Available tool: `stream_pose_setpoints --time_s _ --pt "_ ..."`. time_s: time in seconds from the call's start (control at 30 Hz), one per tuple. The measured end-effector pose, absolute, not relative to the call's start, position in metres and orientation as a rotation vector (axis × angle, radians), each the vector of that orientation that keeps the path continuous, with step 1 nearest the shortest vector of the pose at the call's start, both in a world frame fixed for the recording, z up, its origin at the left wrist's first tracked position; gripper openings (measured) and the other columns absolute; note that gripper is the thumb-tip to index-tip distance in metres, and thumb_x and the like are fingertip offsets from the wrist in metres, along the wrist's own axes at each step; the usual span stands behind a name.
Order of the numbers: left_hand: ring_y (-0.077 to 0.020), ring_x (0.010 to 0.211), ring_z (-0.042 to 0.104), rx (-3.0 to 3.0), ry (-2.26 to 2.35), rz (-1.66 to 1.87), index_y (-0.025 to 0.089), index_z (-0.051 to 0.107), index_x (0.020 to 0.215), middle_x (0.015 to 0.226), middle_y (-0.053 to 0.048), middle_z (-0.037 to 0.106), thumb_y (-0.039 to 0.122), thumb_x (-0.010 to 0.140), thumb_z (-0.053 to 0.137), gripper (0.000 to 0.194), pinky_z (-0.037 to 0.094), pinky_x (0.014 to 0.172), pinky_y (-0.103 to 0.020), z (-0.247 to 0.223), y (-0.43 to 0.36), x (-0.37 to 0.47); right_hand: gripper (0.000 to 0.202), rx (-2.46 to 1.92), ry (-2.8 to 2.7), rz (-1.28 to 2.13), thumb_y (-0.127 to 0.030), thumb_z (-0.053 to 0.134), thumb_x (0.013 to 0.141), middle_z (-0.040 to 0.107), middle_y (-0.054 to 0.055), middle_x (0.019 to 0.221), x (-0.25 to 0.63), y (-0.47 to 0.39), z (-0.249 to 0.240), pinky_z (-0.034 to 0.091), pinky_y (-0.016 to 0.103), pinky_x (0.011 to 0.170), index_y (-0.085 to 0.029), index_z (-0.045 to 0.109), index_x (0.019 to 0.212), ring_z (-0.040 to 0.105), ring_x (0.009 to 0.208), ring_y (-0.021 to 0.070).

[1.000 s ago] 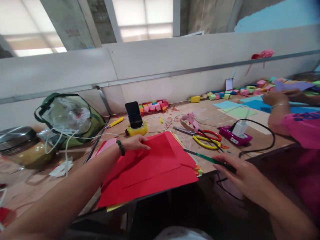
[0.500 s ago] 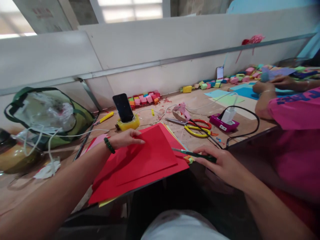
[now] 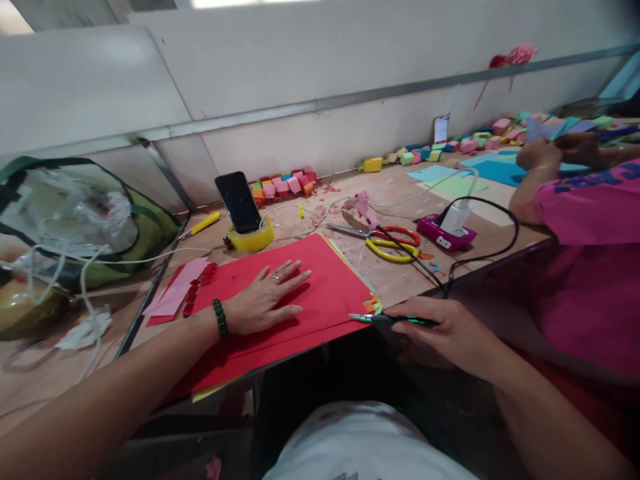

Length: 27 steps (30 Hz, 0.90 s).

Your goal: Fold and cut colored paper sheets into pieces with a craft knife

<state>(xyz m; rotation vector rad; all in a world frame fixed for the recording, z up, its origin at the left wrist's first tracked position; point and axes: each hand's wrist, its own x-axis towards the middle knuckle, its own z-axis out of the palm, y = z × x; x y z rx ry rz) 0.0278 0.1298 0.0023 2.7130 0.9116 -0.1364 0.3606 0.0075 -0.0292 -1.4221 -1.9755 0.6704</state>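
My left hand [image 3: 267,300] lies flat with fingers spread on a stack of red paper sheets [image 3: 320,267]. A green bead bracelet is at its wrist, a ring on one finger. My right hand [image 3: 440,327] grips a slim craft knife [image 3: 373,319] with a dark green handle. Its metal tip meets the red sheet near the right front corner. Yellow and other coloured sheets peek out beneath the stack. Small orange paper scraps [image 3: 373,305] lie by that corner. Pink paper strips [image 3: 177,290] sit left of my left hand.
Behind the paper are a phone [image 3: 239,202] propped in a yellow tape roll [image 3: 253,237], scissors [image 3: 385,240], a pink glue gun [image 3: 363,208] and a purple power strip [image 3: 445,233] with cables. A green bag [image 3: 145,223] stands left. A co-worker's hands [image 3: 543,157] handle paper at right.
My left hand has let go of the upper red sheet's edge and now presses flat; that sheet lies down on the stack. The knife tip has moved down to the front right. The view has tilted down.
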Motion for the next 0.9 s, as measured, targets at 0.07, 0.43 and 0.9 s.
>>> stream_pose_setpoints --time_s 0.07,0.43,0.9 --pt "-0.0308 0.149 0.005 2.743 0.908 -0.200 0.030 0.013 0.155 0.163 -0.008 0.004 0.063 0.096 0.030 0.070 0.008 0.115 -0.062 -0.0029 0.1264 0.0267 0.025 -1.415 -1.982 0.661 -0.041 0.061 0.088 0.076 0.005 0.094 0.3599 0.0085 -0.0311 0.053 0.028 0.076 -0.025 0.076 0.101 0.070 0.084 0.0192" --pt "-0.0307 0.149 0.005 2.808 0.943 -0.219 0.028 0.014 0.155 0.162 -0.009 0.002 0.065 0.095 0.030 0.072 0.011 0.115 -0.061 -0.0046 0.1253 0.0287 0.030 -1.352 -1.961 0.706 -0.047 0.063 0.086 0.076 0.006 0.089 0.3618 0.0143 -0.0363 0.054 0.028 0.073 -0.024 0.077 0.098 0.070 0.079 0.0198" --pt "-0.0314 0.149 0.008 2.812 0.936 -0.181 0.030 0.014 0.155 0.162 -0.009 0.005 0.066 0.094 0.031 0.072 0.012 0.115 -0.060 -0.0068 0.1255 0.0278 0.032 -1.331 -1.940 0.720 -0.050 0.062 0.086 0.076 0.008 0.089 0.3592 0.0113 -0.0363 0.055 0.031 0.072 -0.024 0.078 0.095 0.070 0.078 0.0212"
